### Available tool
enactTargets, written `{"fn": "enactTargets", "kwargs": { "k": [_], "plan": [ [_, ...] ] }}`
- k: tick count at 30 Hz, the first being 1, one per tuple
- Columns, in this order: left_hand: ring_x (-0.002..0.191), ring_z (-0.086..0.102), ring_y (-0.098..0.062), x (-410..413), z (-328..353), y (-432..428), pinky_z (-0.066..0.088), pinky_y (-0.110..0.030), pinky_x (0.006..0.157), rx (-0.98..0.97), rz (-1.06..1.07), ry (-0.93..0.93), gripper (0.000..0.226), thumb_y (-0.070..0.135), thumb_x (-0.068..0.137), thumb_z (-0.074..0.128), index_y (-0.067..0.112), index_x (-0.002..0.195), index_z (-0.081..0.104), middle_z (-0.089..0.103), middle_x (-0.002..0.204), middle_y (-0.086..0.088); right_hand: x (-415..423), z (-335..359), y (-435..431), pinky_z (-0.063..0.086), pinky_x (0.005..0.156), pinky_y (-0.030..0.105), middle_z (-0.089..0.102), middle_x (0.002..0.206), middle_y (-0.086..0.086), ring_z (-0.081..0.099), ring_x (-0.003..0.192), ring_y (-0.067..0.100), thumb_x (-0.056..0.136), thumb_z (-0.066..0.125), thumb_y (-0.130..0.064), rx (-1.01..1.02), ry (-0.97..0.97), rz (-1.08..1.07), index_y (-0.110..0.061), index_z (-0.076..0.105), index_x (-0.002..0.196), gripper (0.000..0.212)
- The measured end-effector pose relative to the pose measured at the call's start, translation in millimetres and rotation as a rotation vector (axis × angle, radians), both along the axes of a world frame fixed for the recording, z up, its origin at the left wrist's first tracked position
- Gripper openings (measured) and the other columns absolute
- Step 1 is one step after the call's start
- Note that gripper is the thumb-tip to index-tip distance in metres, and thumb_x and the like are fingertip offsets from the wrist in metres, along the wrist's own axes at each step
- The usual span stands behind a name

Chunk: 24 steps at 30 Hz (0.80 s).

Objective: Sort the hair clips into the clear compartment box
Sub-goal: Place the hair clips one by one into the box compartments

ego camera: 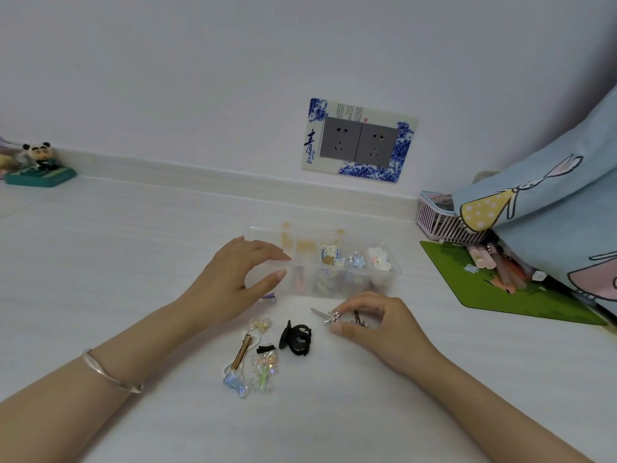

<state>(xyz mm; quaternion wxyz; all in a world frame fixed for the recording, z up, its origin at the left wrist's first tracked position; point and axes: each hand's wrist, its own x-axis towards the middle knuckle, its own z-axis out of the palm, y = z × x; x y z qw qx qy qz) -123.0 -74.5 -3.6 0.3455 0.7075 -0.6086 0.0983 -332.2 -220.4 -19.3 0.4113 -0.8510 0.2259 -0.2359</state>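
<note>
The clear compartment box (394, 267) stands mid-table with several small clips in its right compartments. My left hand (233, 279) holds the box's near left corner, fingers on the rim and thumb on the front wall. My right hand (374, 320) pinches a thin silver clip with a bow (325, 316) just in front of the box. Loose on the table lie a black claw clip (296, 339), a bronze bar clip (241, 351), a pale yellow bow clip (260, 325), an iridescent bow clip (265, 370) and a blue bow clip (237, 385).
A green mat (484, 289) with pens lies at the right, beside a pink basket (440, 222) and a blue patterned pillow (551, 208). A panda figurine (40, 162) sits at the far left. A wall socket (359, 142) is behind the box.
</note>
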Motion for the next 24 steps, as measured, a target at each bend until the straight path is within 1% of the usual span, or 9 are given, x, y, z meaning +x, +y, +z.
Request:
{"fn": "enactTargets", "kwargs": {
  "k": [3,5,8,10,12,14,17,20,24],
  "plan": [
    [0.114,0.052,-0.002,0,-1,-1,0.016,-0.018,0.11,-0.002,-0.01,0.003,0.029,0.039,0.092,0.051,0.027,0.115,0.063,0.06,0.119,0.016,-2,14,4,0.036,0.074,-0.001,0.069,0.093,-0.012,0.057,0.094,-0.008,0.064,0.082,-0.035,-0.027,-0.125,0.0,-0.032,0.075,0.078,0.017],
    [0.111,0.053,0.0,1,0,-1,0.011,-0.005,0.105,-0.004,-0.009,0.003,0.032,0.041,0.089,0.048,0.028,0.113,0.064,0.059,0.116,0.019,4,29,4,0.034,0.077,-0.001,0.069,0.093,-0.018,0.058,0.096,-0.007,0.062,0.079,-0.041,-0.065,-0.231,0.009,-0.034,0.074,0.079,0.019],
    [0.109,0.055,-0.001,1,0,-2,0.012,-0.001,0.101,0.004,-0.008,0.01,0.03,0.04,0.089,0.05,0.027,0.111,0.065,0.062,0.115,0.015,30,48,0,0.031,0.08,0.0,0.069,0.09,-0.02,0.057,0.098,-0.005,0.066,0.081,-0.033,-0.148,-0.289,-0.042,-0.033,0.073,0.079,0.015],
    [0.108,0.055,-0.002,1,0,-2,0.013,-0.002,0.101,0.007,-0.01,0.014,0.027,0.038,0.09,0.053,0.027,0.111,0.065,0.063,0.115,0.014,51,54,-4,0.035,0.091,0.011,0.069,0.091,-0.014,0.057,0.1,0.005,0.068,0.082,-0.03,-0.185,-0.244,-0.097,-0.026,0.074,0.079,0.014],
    [0.108,0.054,0.0,1,1,-2,0.013,-0.001,0.101,0.003,-0.016,0.01,0.025,0.035,0.09,0.055,0.027,0.111,0.065,0.062,0.114,0.015,68,55,-8,0.037,0.101,0.032,0.07,0.095,-0.009,0.056,0.103,0.012,0.069,0.081,-0.032,-0.218,-0.135,-0.136,-0.023,0.074,0.081,0.016],
    [0.108,0.052,0.002,1,1,-1,0.012,-0.001,0.101,0.0,-0.023,0.004,0.027,0.036,0.089,0.054,0.026,0.111,0.065,0.062,0.114,0.015,74,54,-12,0.035,0.102,0.032,0.069,0.099,-0.008,0.054,0.106,0.011,0.07,0.08,-0.035,-0.243,-0.038,-0.141,-0.023,0.074,0.085,0.02],
    [0.111,0.052,0.002,3,1,-1,0.011,-0.005,0.104,-0.003,-0.019,0.001,0.028,0.038,0.09,0.054,0.027,0.113,0.065,0.063,0.117,0.013,61,53,-15,0.034,0.09,0.013,0.069,0.098,-0.013,0.054,0.101,0.002,0.072,0.079,-0.03,-0.278,-0.127,-0.104,-0.025,0.074,0.085,0.015],
    [0.113,0.053,0.0,6,-1,-1,0.014,-0.013,0.107,-0.009,-0.01,0.0,0.029,0.041,0.091,0.053,0.028,0.114,0.064,0.062,0.119,0.014,32,46,-11,0.039,0.08,0.012,0.068,0.086,-0.015,0.058,0.091,0.004,0.073,0.079,-0.025,-0.293,-0.226,-0.009,-0.029,0.072,0.078,0.01],
    [0.112,0.053,0.0,5,0,-2,0.016,-0.015,0.107,-0.013,-0.007,-0.004,0.034,0.047,0.089,0.05,0.028,0.113,0.064,0.062,0.118,0.015,-4,24,-7,0.037,0.056,0.011,0.063,0.075,-0.015,0.054,0.067,0.006,0.061,0.074,-0.057,-0.259,-0.101,-0.122,-0.026,0.065,0.068,0.033]
  ]
}}
